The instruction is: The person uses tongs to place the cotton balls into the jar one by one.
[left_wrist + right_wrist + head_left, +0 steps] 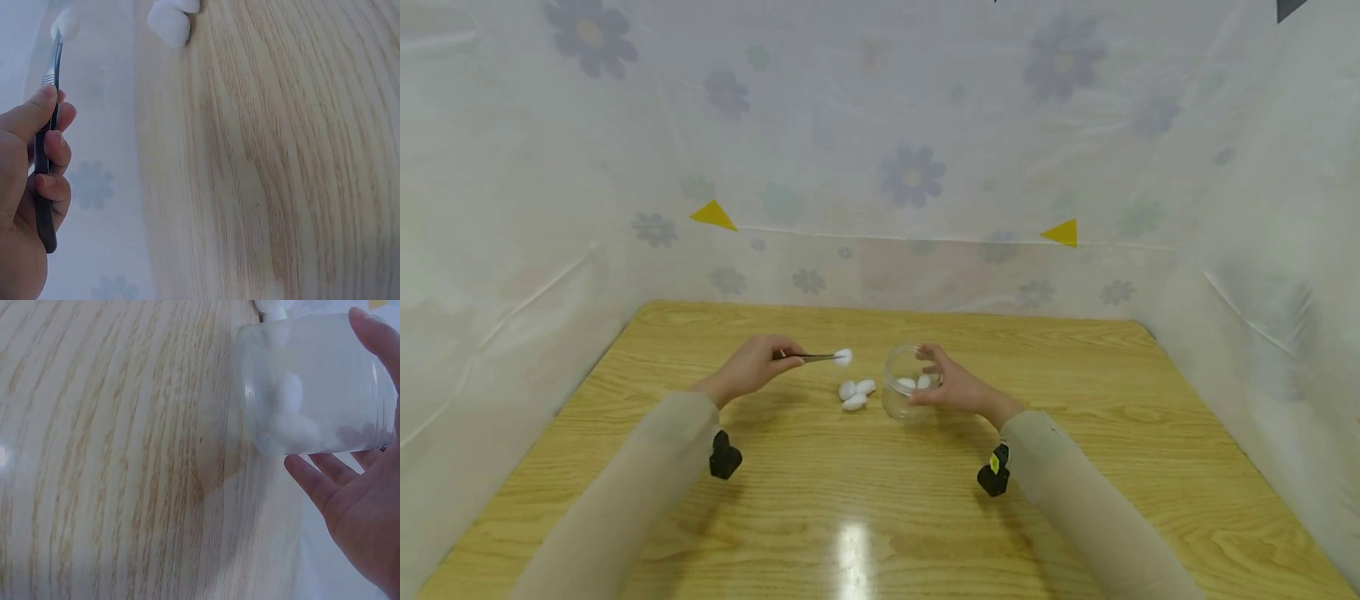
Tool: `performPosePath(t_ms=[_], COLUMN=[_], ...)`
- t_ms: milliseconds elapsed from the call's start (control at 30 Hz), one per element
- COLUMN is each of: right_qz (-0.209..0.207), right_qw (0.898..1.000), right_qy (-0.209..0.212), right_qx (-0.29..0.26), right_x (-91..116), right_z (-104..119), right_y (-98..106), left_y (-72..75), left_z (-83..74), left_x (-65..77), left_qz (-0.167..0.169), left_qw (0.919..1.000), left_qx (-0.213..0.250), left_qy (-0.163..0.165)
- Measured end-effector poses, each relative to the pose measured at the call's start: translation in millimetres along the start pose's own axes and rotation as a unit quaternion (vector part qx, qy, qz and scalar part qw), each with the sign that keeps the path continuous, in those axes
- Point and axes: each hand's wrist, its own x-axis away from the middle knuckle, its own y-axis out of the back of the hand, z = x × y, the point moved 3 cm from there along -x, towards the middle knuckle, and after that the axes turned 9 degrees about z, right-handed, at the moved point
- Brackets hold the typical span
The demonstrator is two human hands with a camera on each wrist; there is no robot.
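Left hand (751, 367) pinching, fingers (57, 150) curled; right hand (957, 387) cupped, thumb (379, 342) apart.

Tabletop (865, 483), passages and obstructions.
Free: broad wood on the near side, between the two forearms (602, 492); a narrow gap between three white balls (853, 402) and the glass jar (897, 403); the jar's uncovered mouth, from above. Obstructing: right hand (953, 386), spread round the jar's right side; left hand (756, 364) and tweezers (818, 358), extended left of the jar, beyond the balls; flowered sheeting (850, 200) along the far edge, pale sheeting (497, 250) at both sides.
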Motion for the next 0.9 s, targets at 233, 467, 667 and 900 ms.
performPosePath(t_ms=[233, 467, 667, 900], right_qz=[0.002, 0.003, 0.001, 0.001], right_qw=[1.0, 1.0, 1.0, 1.0], right_qy=[0.002, 0.006, 0.002, 0.002], right_qx=[-0.003, -0.003, -0.003, -0.004], right_x=[-1, 0, 1, 0], right_z=[-1, -1, 0, -2], right_y=[-1, 0, 0, 0], left_y=[0.5, 2.5, 3.8, 2.7], left_z=[-5.7, -11.5, -19.7, -26.3], left_x=[-3.6, -10.0, -15.0, -21.6], left_qz=[-0.001, -0.005, 0.001, 0.007], left_qw=[1.0, 1.0, 1.0, 0.9999], left_qx=[-0.003, -0.001, 0.0, -0.003], left_qy=[0.0, -0.001, -0.003, -0.009])
